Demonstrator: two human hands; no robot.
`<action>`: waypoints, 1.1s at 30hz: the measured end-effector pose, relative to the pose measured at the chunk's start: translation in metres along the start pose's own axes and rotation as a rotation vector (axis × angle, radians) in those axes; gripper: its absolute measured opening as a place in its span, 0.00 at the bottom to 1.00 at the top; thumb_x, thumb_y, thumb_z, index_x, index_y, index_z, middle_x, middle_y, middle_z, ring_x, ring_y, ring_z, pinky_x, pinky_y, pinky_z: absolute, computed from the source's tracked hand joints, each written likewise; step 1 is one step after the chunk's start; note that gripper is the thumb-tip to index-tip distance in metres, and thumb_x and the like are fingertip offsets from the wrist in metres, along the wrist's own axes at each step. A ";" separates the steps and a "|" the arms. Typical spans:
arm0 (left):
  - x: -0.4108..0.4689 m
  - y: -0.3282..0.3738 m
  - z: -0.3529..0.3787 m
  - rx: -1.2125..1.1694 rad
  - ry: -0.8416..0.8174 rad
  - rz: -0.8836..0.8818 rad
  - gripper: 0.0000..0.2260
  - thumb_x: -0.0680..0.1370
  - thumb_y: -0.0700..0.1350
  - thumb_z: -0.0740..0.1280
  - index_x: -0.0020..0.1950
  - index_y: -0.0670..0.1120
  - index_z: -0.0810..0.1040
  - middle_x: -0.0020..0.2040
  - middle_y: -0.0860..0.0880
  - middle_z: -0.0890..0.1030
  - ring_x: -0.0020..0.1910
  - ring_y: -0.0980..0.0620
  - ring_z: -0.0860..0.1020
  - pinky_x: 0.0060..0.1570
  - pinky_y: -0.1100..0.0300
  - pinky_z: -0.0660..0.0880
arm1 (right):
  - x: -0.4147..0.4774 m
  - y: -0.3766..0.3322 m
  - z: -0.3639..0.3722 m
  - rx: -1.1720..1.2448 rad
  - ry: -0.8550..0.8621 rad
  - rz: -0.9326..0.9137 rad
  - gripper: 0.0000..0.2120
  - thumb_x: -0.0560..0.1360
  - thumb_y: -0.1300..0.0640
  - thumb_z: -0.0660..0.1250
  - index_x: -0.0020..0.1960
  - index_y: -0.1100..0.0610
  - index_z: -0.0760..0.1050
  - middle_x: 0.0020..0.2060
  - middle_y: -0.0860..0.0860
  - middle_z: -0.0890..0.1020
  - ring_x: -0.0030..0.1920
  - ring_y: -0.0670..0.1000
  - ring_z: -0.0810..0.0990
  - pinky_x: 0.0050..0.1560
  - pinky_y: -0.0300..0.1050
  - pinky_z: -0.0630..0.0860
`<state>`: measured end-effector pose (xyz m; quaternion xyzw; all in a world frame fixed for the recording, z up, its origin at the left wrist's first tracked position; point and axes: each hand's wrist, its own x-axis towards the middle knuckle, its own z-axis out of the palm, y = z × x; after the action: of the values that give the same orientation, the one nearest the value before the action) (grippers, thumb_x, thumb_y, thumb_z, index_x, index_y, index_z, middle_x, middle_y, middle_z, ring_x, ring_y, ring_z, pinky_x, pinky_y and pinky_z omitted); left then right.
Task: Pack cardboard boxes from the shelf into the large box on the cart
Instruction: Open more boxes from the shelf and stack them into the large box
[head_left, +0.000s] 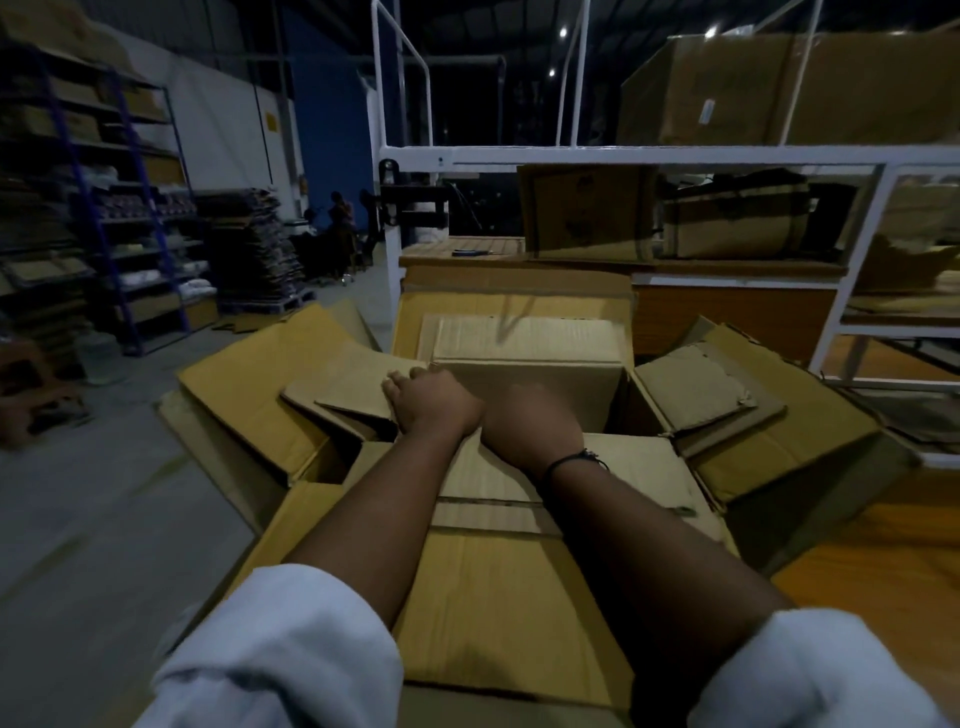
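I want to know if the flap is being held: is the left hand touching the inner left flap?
Touching. In the head view the left hand lies on the inner left flap, fingers curled over its edge, no gap.

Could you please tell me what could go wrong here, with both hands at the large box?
The left hand and right hand crowd the near side of the small box; the right fingers are hidden, so they might get pinched against the large box. The left flap beside the left hand could fold in and snag.
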<state>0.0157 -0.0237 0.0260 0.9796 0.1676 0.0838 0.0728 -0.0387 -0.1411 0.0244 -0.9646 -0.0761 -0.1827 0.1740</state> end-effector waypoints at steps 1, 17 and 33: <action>-0.002 0.000 0.000 -0.002 0.009 -0.002 0.37 0.74 0.69 0.64 0.74 0.45 0.73 0.76 0.40 0.68 0.77 0.36 0.61 0.77 0.41 0.53 | -0.001 0.000 0.000 -0.004 0.005 -0.008 0.15 0.78 0.50 0.58 0.36 0.55 0.75 0.32 0.53 0.78 0.33 0.55 0.78 0.35 0.47 0.77; -0.022 -0.006 0.002 -0.093 0.204 0.022 0.19 0.79 0.55 0.62 0.61 0.44 0.81 0.64 0.40 0.81 0.75 0.37 0.66 0.75 0.45 0.59 | -0.034 0.046 -0.017 -0.066 -0.222 -0.171 0.28 0.84 0.35 0.45 0.59 0.50 0.77 0.44 0.52 0.82 0.43 0.52 0.77 0.46 0.49 0.71; -0.035 0.033 -0.036 0.268 0.354 0.419 0.11 0.81 0.55 0.63 0.52 0.51 0.81 0.49 0.48 0.82 0.51 0.46 0.81 0.54 0.52 0.70 | -0.035 0.081 -0.070 -0.215 -0.182 -0.085 0.27 0.81 0.34 0.55 0.65 0.53 0.76 0.57 0.55 0.81 0.56 0.56 0.78 0.57 0.55 0.78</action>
<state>-0.0132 -0.0623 0.0619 0.9638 -0.0182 0.2437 -0.1063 -0.0766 -0.2448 0.0478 -0.9862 -0.1124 -0.1086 0.0544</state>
